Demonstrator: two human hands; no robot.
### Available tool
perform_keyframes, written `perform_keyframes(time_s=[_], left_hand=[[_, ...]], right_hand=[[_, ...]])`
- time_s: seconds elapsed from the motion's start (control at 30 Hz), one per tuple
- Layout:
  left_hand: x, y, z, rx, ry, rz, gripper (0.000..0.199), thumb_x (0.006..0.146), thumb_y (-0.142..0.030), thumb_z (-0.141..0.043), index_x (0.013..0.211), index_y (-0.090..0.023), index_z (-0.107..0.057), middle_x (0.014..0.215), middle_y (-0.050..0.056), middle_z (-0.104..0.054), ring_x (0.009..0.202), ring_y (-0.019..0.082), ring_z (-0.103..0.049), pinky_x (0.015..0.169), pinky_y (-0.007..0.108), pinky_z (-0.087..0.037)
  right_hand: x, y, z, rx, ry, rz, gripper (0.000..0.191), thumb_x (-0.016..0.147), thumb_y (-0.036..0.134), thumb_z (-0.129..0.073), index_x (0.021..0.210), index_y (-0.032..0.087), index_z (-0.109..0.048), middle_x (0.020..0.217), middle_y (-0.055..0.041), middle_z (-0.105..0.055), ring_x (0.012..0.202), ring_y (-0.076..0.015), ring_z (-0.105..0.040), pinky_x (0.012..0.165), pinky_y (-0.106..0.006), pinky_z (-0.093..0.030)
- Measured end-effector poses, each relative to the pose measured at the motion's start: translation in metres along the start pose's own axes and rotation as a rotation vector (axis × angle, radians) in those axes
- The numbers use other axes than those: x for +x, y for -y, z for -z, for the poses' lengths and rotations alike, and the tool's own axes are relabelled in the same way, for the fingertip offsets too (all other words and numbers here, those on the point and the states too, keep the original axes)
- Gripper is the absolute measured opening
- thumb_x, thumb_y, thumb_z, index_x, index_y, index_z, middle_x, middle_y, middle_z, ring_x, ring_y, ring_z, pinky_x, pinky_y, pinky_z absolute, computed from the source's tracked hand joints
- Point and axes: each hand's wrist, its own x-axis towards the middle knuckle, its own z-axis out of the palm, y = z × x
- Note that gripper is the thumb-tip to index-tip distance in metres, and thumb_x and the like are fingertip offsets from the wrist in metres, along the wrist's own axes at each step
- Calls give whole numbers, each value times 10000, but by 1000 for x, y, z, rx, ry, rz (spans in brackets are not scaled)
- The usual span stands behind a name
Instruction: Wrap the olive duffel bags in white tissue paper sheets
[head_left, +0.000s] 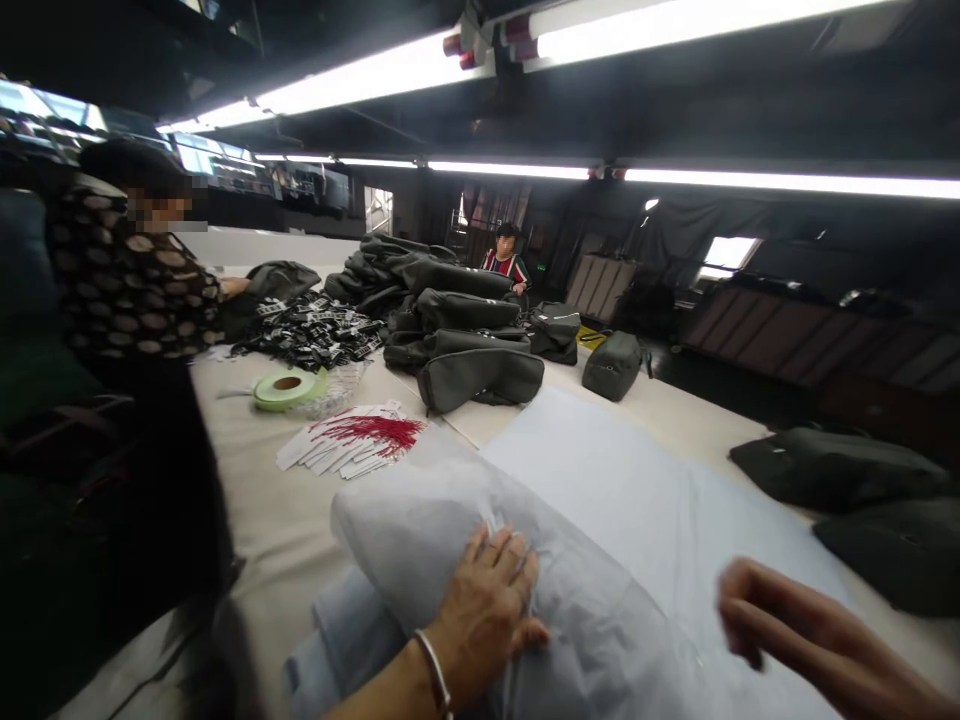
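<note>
My left hand [491,600], with a bracelet at the wrist, presses on a crumpled translucent plastic sheet [405,500]; its fingers are slightly spread and it grips nothing visible. To the right, my right hand [772,610] hovers over flat pale sheets [615,470], blurred by motion, its fingers curled; whether it holds anything is hidden. White tags [322,450] with red strings [382,432] lie beyond the plastic. A bluish folded bundle [352,630] shows under the plastic's left edge.
Dark bags [480,378] are piled mid-table, with black-and-white labels [315,330] and a green tape roll [289,388] at left. One more bag [613,365] stands right of the pile; others [840,470] lie far right. A person [135,270] stands left, another [506,262] behind the pile.
</note>
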Motion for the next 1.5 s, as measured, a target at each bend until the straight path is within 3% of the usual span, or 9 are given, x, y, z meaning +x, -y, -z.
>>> perform_keyframes(time_s=[0.1, 0.17, 0.33, 0.5, 0.67, 0.8, 1.07, 1.33, 1.5], left_hand=[[-1, 10, -5, -6, -53, -76, 708, 851, -708, -472, 1339, -196, -502, 1347, 101, -568, 1271, 294, -464, 1101, 525, -318], [-2, 16, -14, 18, -141, -121, 738, 836, -747, -445, 1316, -192, -524, 1321, 104, -574, 1253, 299, -460, 1118, 535, -282], [4, 20, -37, 92, -537, -144, 357, 893, -547, -548, 1032, -241, -669, 1060, 45, -653, 1039, 275, -562, 1134, 645, -141], [13, 22, -43, -28, -745, -61, 63, 871, -260, -640, 837, -273, -692, 893, -23, -661, 938, 196, -587, 1176, 632, -107], [9, 22, -56, -31, -699, -81, 65, 879, -340, -644, 902, -312, -698, 914, -35, -657, 957, 197, -591, 1171, 653, -173], [2, 12, -73, -68, -661, -51, 74, 886, -334, -629, 924, -329, -693, 972, -25, -676, 1022, 213, -604, 1130, 618, -332], [9, 12, -62, -185, -767, 41, 216, 945, -251, -536, 812, -314, -695, 865, -53, -678, 942, 159, -621, 1177, 625, -233], [5, 38, -28, -135, -555, -162, 84, 871, -311, -645, 935, -286, -694, 995, -13, -710, 1030, 219, -612, 1165, 659, -151], [-1, 48, -5, -169, -207, -286, 571, 890, -669, -453, 1250, -250, -600, 1267, 61, -629, 1231, 281, -509, 1174, 626, 28]], right_hand=[[36, 96, -66, -45, 573, 118, 245, 776, 447, -669, 748, 210, -610, 710, -20, -612, 676, -157, -544, 629, -296, -457], [71, 134, -110, -134, 720, 124, 204, 760, 377, -669, 752, 186, -598, 690, 14, -614, 657, -123, -534, 603, -246, -424], [154, 132, -162, -567, 770, 39, 141, 685, 312, -682, 717, 184, -633, 641, 36, -643, 581, -98, -522, 504, -207, -346], [196, 114, -171, -805, 803, -28, 169, 613, 333, -748, 679, 198, -669, 623, 39, -635, 576, -118, -536, 481, -219, -338], [207, 112, -183, -935, 827, 41, 258, 586, 430, -821, 669, 227, -685, 594, 48, -612, 568, -139, -545, 520, -251, -363], [212, 101, -182, -1071, 683, 209, 572, 463, 576, -876, 858, 215, -676, 778, -14, -660, 736, -227, -597, 707, -344, -455], [236, 34, -150, -188, 927, -199, 1065, 595, 561, -823, 1481, 241, -326, 1502, -127, -381, 1316, -297, -433, 1051, -421, -409], [218, 51, -140, -226, 818, -145, 1057, 636, 563, -813, 1499, 229, -304, 1511, -134, -386, 1357, -322, -392, 1098, -464, -371], [174, 77, -142, -444, 608, 99, 800, 855, 678, -511, 1496, 238, -323, 1550, -80, -336, 1422, -276, -300, 1183, -453, -222]])
